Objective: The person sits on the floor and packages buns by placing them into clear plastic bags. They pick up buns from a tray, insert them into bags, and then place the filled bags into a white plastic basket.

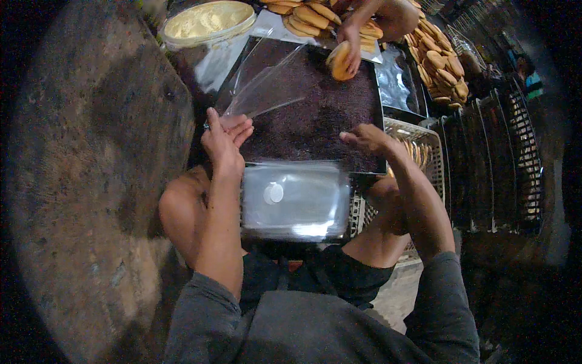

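Observation:
My left hand (pixel 225 141) holds a clear plastic bag (pixel 263 86) by its near end, at the left side of a dark tray (pixel 291 132). The bag fans out away from me over the tray. Above the tray's right part is my right hand (pixel 366 139), its fingers curled and nothing visible in them. A stack of clear plastic bags (pixel 309 204) lies in front of me between my knees, with a round white disc (pixel 273 193) on top. Across the tray, another person's hand (pixel 351 43) holds a split bread roll (pixel 341 63).
Bread rolls (pixel 311 18) are piled beyond the tray, with more rolls (pixel 439 63) heaped at the far right. A tub of pale yellow spread (pixel 209 22) stands far left. A plastic crate (pixel 434 150) holds rolls beside my right arm. A worn brown surface (pixel 104 182) spans the left.

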Action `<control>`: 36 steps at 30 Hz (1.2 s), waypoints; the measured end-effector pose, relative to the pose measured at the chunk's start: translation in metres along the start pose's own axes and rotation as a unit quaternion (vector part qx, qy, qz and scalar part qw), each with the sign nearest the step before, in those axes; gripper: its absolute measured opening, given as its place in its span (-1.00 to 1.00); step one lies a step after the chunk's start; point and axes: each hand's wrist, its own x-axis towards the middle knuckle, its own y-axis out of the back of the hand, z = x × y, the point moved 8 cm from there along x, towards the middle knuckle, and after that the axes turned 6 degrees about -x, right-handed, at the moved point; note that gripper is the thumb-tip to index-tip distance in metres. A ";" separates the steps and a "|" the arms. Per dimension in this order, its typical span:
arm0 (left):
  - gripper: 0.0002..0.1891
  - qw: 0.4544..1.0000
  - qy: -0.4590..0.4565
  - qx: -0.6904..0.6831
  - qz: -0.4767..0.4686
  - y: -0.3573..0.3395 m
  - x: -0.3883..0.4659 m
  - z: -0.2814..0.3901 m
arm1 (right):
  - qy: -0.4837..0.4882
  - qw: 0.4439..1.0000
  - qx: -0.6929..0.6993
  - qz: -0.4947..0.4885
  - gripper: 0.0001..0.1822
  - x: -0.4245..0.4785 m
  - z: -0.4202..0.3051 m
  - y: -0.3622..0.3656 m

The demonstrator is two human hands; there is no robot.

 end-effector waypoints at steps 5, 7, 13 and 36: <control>-0.43 0.996 -0.044 0.080 -0.005 -0.019 -0.010 -0.003 | 0.003 0.992 0.128 -0.020 -0.23 -0.007 -0.032 -0.044; -0.43 0.994 -0.024 0.103 0.008 -0.030 -0.008 -0.009 | 0.069 0.989 0.132 0.007 -0.24 0.017 -0.036 -0.042; -0.36 0.992 -0.103 0.072 0.025 -0.035 0.021 0.012 | 0.095 0.952 0.098 0.275 -0.53 -0.014 -0.053 0.058; -0.38 0.975 -0.149 0.133 0.097 0.002 0.090 -0.006 | 0.122 0.787 0.134 0.590 -0.58 0.118 -0.046 0.119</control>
